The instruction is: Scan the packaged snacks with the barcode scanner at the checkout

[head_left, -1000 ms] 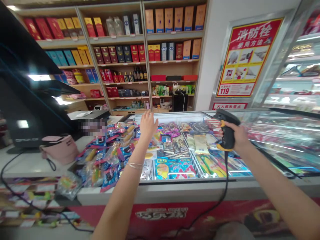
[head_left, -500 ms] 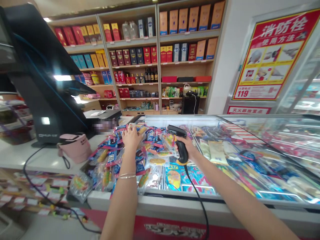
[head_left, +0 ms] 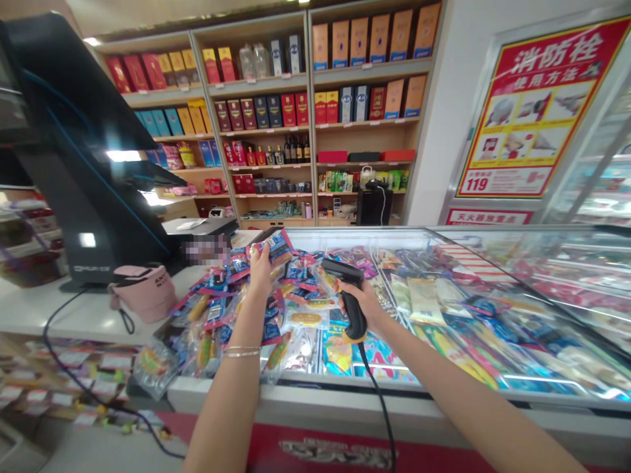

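Observation:
My left hand (head_left: 260, 268) is closed on a blue-and-pink snack packet (head_left: 277, 246), its printed side tilted up, above a heap of similar packets (head_left: 217, 309). Wrapped round the grip of a black barcode scanner (head_left: 353, 309) is my right hand (head_left: 365, 299). The scanner's head points left toward the heap, and its cord hangs down over the freezer's front. Clear packs with a corn-like item (head_left: 308, 318) lie between my hands. The heap rests on the left part of a chest freezer (head_left: 345, 387).
A black checkout machine (head_left: 98, 197) and a pink cup-shaped bag (head_left: 148, 292) stand on the white counter (head_left: 29, 315) at left. More frozen goods (head_left: 424, 299) fill the freezer to the right. Shelves of boxes (head_left: 288, 108) line the back wall.
My left hand has gone from lying on the heap to gripping a packet and raising it slightly. My right hand with the scanner has shifted a little left and down.

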The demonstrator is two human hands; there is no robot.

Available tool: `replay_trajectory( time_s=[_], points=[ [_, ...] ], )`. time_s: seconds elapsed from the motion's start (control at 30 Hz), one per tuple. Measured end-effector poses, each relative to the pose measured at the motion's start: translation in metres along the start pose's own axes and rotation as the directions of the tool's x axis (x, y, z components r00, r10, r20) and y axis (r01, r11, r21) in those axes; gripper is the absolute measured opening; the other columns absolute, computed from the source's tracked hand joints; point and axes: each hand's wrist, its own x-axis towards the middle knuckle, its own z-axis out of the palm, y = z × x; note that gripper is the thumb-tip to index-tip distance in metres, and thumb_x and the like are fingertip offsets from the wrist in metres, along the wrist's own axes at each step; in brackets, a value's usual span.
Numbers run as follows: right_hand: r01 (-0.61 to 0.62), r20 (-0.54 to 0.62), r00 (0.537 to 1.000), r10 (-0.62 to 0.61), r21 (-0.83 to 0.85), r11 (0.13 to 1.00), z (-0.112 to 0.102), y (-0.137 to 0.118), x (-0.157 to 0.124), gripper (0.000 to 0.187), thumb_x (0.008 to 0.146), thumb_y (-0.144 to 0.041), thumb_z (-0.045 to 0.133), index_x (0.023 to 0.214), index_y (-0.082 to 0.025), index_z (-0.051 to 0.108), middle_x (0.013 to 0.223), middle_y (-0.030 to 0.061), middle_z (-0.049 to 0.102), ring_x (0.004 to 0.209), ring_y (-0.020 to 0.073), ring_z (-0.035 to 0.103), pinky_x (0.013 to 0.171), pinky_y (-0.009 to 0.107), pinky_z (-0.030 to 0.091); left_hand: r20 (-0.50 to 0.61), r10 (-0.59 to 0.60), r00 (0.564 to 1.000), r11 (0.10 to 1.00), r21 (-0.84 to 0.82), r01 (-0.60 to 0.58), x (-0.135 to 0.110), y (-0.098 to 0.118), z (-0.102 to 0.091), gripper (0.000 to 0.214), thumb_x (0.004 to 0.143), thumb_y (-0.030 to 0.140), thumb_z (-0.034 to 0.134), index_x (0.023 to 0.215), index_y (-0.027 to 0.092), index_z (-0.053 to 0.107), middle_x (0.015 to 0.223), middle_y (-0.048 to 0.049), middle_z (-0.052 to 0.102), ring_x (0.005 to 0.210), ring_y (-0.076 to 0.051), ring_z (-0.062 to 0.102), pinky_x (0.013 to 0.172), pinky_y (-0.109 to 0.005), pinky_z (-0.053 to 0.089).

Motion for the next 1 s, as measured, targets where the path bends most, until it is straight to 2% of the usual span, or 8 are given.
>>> replay_trajectory(
  time_s=[0.07,0.17,0.3,0.43,0.53,0.73,1.0],
  points=[
    [0.030,0.005,1.000,-0.029,-0.070,0.997,0.004,-0.008,-0.004,0.036,0.064,-0.037,0.077,0.085,-0.020,0.052,0.060,-0.0034,0.062,0.040,0.0115,0.053,0.038,0.024,0.042,0.046,-0.105,0.993,0.978,-0.177,0.112,-0.004,-0.001,0.009,0.033,0.082,0.048,0.057,0.101,0.020,0.053,0.097,-0.0047,0.069,0.081,-0.019,0.070,0.080,-0.038,0.056],
    [0.117,0.020,0.993,-0.116,-0.145,0.982,0.007,-0.017,-0.009,0.035,0.066,-0.037,0.076,0.085,-0.021,0.051,0.062,-0.0038,0.061,0.040,0.0112,0.053,0.038,0.025,0.042,0.110,-0.136,0.985,0.956,-0.245,0.160,-0.013,-0.002,0.018,0.035,0.075,0.040,0.067,0.099,0.020,0.054,0.096,-0.0035,0.069,0.079,-0.018,0.071,0.080,-0.038,0.057],
    [0.188,0.059,0.982,-0.180,-0.194,0.963,0.009,-0.020,-0.012,0.036,0.068,-0.039,0.075,0.087,-0.022,0.050,0.066,-0.0033,0.062,0.041,0.0111,0.053,0.039,0.026,0.042,0.207,-0.097,0.973,0.968,-0.206,0.140,-0.020,-0.007,0.023,0.048,0.058,0.029,0.079,0.098,0.017,0.057,0.089,-0.0029,0.070,0.080,-0.019,0.070,0.084,-0.038,0.055],
    [0.202,0.077,0.979,-0.190,-0.197,0.959,0.008,-0.018,-0.012,0.037,0.069,-0.040,0.075,0.089,-0.023,0.048,0.067,-0.0045,0.061,0.041,0.0109,0.053,0.040,0.026,0.042,0.185,-0.050,0.981,0.992,-0.101,0.070,-0.018,-0.016,0.024,0.059,0.046,0.026,0.083,0.100,0.015,0.060,0.084,-0.0024,0.070,0.078,-0.019,0.069,0.083,-0.039,0.055],
    [0.202,0.073,0.979,-0.191,-0.196,0.960,0.007,-0.016,-0.012,0.038,0.069,-0.040,0.075,0.089,-0.023,0.047,0.067,-0.0048,0.060,0.041,0.0111,0.053,0.041,0.026,0.043,0.149,0.005,0.989,0.999,-0.048,0.002,-0.015,-0.021,0.024,0.059,0.044,0.025,0.082,0.099,0.014,0.063,0.084,-0.0022,0.069,0.079,-0.019,0.068,0.082,-0.038,0.055],
    [0.203,0.072,0.979,-0.193,-0.202,0.958,0.007,-0.017,-0.012,0.038,0.069,-0.041,0.075,0.089,-0.022,0.048,0.066,-0.0038,0.061,0.041,0.0116,0.052,0.040,0.027,0.042,0.147,0.069,0.987,0.997,0.034,-0.075,-0.011,-0.024,0.022,0.051,0.047,0.022,0.079,0.096,0.015,0.065,0.086,-0.0032,0.071,0.085,-0.021,0.067,0.080,-0.035,0.055],
    [0.196,0.055,0.980,-0.190,-0.166,0.966,0.008,-0.018,-0.013,0.040,0.068,-0.040,0.076,0.090,-0.023,0.046,0.069,-0.0045,0.061,0.041,0.0114,0.053,0.039,0.027,0.042,0.201,0.061,0.978,0.996,0.055,-0.073,-0.010,-0.028,0.021,0.053,0.049,0.024,0.080,0.099,0.016,0.066,0.086,-0.0030,0.071,0.082,-0.021,0.068,0.081,-0.037,0.055]
  ],
)
